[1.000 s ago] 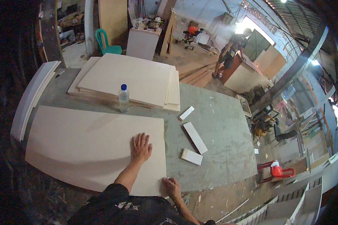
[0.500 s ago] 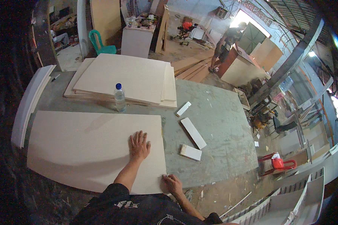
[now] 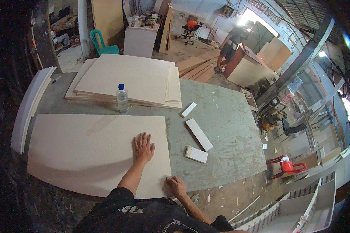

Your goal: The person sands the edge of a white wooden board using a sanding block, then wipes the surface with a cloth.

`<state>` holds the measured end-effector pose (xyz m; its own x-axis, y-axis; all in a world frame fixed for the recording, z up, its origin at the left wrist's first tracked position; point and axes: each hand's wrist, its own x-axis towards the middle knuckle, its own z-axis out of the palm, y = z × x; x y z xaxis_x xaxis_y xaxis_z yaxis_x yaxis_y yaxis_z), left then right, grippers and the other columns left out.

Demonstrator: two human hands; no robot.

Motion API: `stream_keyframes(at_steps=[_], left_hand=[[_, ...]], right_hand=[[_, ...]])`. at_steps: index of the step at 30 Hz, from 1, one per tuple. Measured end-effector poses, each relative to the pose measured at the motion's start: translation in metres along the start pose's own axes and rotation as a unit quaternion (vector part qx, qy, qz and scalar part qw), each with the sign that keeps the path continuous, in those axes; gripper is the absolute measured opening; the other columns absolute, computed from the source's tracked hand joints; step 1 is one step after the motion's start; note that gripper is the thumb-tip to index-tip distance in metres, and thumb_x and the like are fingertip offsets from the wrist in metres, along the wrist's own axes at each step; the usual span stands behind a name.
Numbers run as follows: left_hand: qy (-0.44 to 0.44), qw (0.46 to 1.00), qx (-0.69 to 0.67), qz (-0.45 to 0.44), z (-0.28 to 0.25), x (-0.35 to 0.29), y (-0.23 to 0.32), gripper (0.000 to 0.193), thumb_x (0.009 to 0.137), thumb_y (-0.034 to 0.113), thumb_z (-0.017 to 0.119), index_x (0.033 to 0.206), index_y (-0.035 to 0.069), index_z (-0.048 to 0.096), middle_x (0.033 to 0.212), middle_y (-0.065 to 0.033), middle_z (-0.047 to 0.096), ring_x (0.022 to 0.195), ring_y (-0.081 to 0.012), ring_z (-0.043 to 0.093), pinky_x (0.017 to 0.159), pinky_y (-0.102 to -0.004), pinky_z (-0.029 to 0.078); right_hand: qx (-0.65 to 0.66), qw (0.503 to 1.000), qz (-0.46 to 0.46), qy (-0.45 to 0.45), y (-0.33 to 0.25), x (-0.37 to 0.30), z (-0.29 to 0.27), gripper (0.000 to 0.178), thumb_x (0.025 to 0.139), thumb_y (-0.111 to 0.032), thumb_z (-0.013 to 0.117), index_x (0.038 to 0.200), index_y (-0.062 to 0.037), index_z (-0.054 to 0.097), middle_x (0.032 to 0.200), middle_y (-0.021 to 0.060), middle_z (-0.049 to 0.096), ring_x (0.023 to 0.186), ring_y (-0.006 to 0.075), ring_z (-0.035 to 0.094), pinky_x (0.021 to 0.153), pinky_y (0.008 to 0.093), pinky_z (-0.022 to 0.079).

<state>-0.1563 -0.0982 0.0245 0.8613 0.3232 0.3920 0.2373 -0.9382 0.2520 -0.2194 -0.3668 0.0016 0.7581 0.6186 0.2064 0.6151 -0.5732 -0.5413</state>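
A large pale board (image 3: 85, 143) lies flat on the grey-green table (image 3: 229, 128), along its near left side. My left hand (image 3: 143, 149) rests palm down near the board's right end, fingers stretched out and holding nothing. At the board's near right corner is my right hand (image 3: 177, 186), its fingers curled in against the edge. Whatever those fingers may hold is hidden beneath them. Right of the board lie three white strips: a small one (image 3: 188, 110), a long one (image 3: 198, 134) and a short wide one (image 3: 196, 154).
Behind the board stands a clear bottle (image 3: 122, 100) with a blue cap, before a stack of pale panels (image 3: 124, 79). Curved-looking white panels (image 3: 31, 108) line the left edge. A red chair (image 3: 287, 167) stands right; another person (image 3: 233, 44) is at the back by a cabinet (image 3: 245, 70).
My right hand has shifted slightly up and left along the board's right edge. The left hand stays flat on the board. The whole view has shifted a little.
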Motion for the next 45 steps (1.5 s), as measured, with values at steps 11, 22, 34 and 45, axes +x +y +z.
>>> stream_keyframes(at_steps=[11, 22, 34, 45], left_hand=[[0.000, 1.000, 0.004, 0.003, -0.008, 0.000, 0.001, 0.054, 0.092, 0.036, 0.054, 0.137, 0.006, 0.049, 0.147, -0.0150, 0.041, 0.137, -0.0350, 0.034, 0.114, -0.0575, 0.021], [-0.034, 0.999, 0.001, -0.015, 0.000, 0.002, 0.000, 0.055, 0.094, 0.038, 0.052, 0.139, 0.007, 0.046, 0.149, -0.0139, 0.037, 0.140, -0.0342, 0.030, 0.115, -0.0573, 0.018], [-0.022, 1.000, 0.003, -0.002, 0.002, -0.001, 0.001, 0.057, 0.094, 0.038, 0.052, 0.141, 0.007, 0.045, 0.150, -0.0156, 0.037, 0.141, -0.0343, 0.030, 0.115, -0.0592, 0.017], [-0.042, 0.999, -0.008, -0.009, 0.003, 0.001, -0.003, 0.058, 0.094, 0.040, 0.051, 0.142, 0.008, 0.044, 0.150, -0.0155, 0.038, 0.141, -0.0344, 0.029, 0.117, -0.0572, 0.015]], right_hand=[[-0.011, 1.000, -0.025, 0.007, -0.002, 0.009, 0.000, 0.008, 0.086, -0.017, 0.066, 0.091, -0.0114, 0.066, 0.088, 0.0055, 0.059, 0.085, 0.0277, 0.059, 0.070, 0.0406, 0.049], [-0.017, 0.998, -0.063, 0.005, 0.008, 0.003, 0.011, 0.016, 0.077, -0.013, 0.068, 0.092, -0.0096, 0.063, 0.090, 0.0074, 0.057, 0.089, 0.0292, 0.056, 0.075, 0.0413, 0.045], [0.019, 0.999, -0.032, -0.038, 0.009, -0.004, 0.006, 0.035, 0.073, -0.008, 0.066, 0.108, -0.0117, 0.065, 0.093, 0.0079, 0.056, 0.094, 0.0291, 0.056, 0.082, 0.0407, 0.044], [-0.010, 0.999, -0.045, -0.026, 0.012, 0.006, 0.009, 0.032, 0.072, -0.011, 0.070, 0.104, -0.0131, 0.065, 0.090, 0.0060, 0.057, 0.091, 0.0277, 0.057, 0.081, 0.0395, 0.044]])
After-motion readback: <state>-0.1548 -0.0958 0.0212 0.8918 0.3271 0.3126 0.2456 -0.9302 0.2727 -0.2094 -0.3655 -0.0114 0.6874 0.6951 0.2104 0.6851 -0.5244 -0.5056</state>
